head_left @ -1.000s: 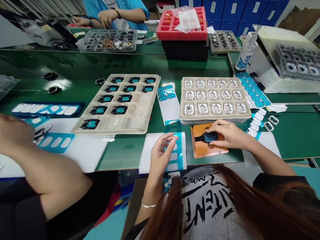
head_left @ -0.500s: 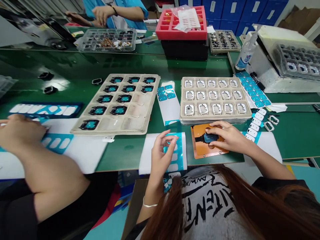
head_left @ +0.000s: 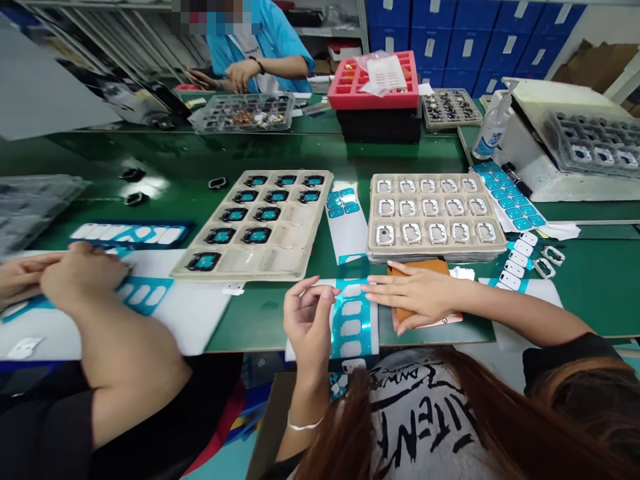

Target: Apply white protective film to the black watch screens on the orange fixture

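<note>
My left hand is beside the left edge of a blue film strip with white rounded cut-outs. Its fingers are curled, and the thumb meets the fingertips near the film; whether anything is pinched there is too small to tell. My right hand lies flat, fingers stretched leftward, across an orange plate. Its fingertips reach the strip's right edge. Any watch case on the plate is hidden under the palm. Behind is a beige tray of silvery watch frames.
Left stands another beige tray holding black watch cases. A co-worker's hands work over white sheets at far left. Loose frames and white stickers lie right. A pump bottle stands behind; another person sits across.
The right hand has turned from gripping the black watch case on the orange plate to lying flat over it, reaching left. The left hand stays near the film. The camera view has shifted.
</note>
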`<action>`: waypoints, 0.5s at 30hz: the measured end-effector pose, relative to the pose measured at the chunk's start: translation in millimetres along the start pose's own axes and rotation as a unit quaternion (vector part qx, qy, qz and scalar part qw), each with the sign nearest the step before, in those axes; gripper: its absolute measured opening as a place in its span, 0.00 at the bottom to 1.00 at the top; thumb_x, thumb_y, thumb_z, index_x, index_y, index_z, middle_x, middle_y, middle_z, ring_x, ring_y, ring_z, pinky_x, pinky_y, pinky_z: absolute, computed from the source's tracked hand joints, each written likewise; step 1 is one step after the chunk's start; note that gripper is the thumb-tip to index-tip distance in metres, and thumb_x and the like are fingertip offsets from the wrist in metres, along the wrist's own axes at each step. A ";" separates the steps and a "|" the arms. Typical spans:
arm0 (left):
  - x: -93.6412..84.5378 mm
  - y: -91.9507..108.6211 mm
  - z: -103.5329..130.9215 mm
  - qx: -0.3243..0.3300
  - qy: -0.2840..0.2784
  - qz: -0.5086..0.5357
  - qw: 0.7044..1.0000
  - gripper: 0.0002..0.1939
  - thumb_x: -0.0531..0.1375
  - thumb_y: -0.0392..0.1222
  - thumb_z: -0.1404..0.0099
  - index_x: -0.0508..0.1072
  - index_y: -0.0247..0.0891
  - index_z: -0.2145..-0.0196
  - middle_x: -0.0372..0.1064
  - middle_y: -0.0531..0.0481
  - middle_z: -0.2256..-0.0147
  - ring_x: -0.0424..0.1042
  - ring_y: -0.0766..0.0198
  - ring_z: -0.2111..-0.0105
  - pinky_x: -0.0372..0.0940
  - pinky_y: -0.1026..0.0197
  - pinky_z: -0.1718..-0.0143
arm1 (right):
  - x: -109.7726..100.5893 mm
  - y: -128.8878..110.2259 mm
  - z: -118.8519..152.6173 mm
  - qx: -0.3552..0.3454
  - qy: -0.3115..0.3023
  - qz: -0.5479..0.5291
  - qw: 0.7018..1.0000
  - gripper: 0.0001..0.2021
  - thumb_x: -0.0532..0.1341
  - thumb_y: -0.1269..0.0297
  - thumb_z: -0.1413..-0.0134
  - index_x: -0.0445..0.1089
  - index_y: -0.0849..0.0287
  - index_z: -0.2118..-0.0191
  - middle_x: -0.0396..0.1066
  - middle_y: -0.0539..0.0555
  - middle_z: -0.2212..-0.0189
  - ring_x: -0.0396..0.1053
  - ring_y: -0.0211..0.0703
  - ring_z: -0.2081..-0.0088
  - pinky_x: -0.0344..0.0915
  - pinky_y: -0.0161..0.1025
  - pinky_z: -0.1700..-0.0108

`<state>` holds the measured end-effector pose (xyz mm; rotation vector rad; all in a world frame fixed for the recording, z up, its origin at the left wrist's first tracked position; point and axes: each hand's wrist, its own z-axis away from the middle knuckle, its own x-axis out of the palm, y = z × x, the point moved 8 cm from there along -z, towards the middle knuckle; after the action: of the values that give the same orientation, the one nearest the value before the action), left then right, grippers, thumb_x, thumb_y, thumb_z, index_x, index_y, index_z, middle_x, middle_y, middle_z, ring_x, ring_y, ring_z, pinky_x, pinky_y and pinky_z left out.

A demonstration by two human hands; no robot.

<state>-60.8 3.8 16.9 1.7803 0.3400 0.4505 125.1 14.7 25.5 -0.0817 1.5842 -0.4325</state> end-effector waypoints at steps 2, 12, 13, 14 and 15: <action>-0.4 -0.3 -0.5 -0.002 -0.004 0.009 1.000 0.18 0.68 0.48 0.42 0.72 0.38 0.58 0.73 0.55 0.74 0.75 0.66 0.70 0.69 0.64 0.65 | 6.9 1.0 -2.5 -0.002 0.006 0.002 1.000 0.39 0.54 0.45 0.34 0.46 0.65 0.29 0.47 0.62 0.29 0.37 0.52 0.27 0.28 0.57 0.28; 19.6 2.2 2.4 -0.039 -0.054 0.026 0.997 0.19 0.68 0.50 0.41 0.71 0.37 0.59 0.74 0.53 0.72 0.76 0.65 0.68 0.69 0.64 0.63 | -26.1 -5.2 10.4 -0.019 0.077 -0.010 0.997 0.33 0.53 0.50 0.32 0.51 0.67 0.31 0.53 0.65 0.31 0.42 0.57 0.28 0.44 0.62 0.30; 21.2 3.9 3.0 -0.038 -0.056 0.026 0.997 0.19 0.68 0.50 0.41 0.71 0.37 0.59 0.74 0.53 0.73 0.76 0.65 0.68 0.69 0.64 0.63 | -39.1 -6.0 17.2 -0.005 0.111 -0.007 0.994 0.29 0.52 0.53 0.31 0.54 0.65 0.32 0.55 0.65 0.32 0.44 0.56 0.29 0.48 0.61 0.31; 22.2 5.4 3.6 -0.036 -0.056 0.026 0.997 0.18 0.68 0.50 0.41 0.71 0.37 0.59 0.74 0.53 0.73 0.76 0.65 0.69 0.69 0.64 0.64 | -51.4 -5.5 25.1 0.020 0.143 -0.004 0.990 0.26 0.53 0.56 0.31 0.58 0.64 0.34 0.58 0.65 0.34 0.49 0.56 0.31 0.53 0.60 0.33; 22.7 6.7 4.2 -0.034 -0.056 0.026 0.998 0.18 0.68 0.50 0.41 0.71 0.37 0.59 0.74 0.53 0.73 0.75 0.65 0.69 0.69 0.64 0.64 | -60.9 -4.0 33.3 0.051 0.165 -0.003 0.985 0.22 0.54 0.58 0.32 0.62 0.63 0.38 0.63 0.65 0.38 0.56 0.57 0.34 0.58 0.59 0.36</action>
<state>-38.8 8.8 25.3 1.7427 0.1992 0.3931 161.0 22.7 84.5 0.0683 1.8844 -0.5514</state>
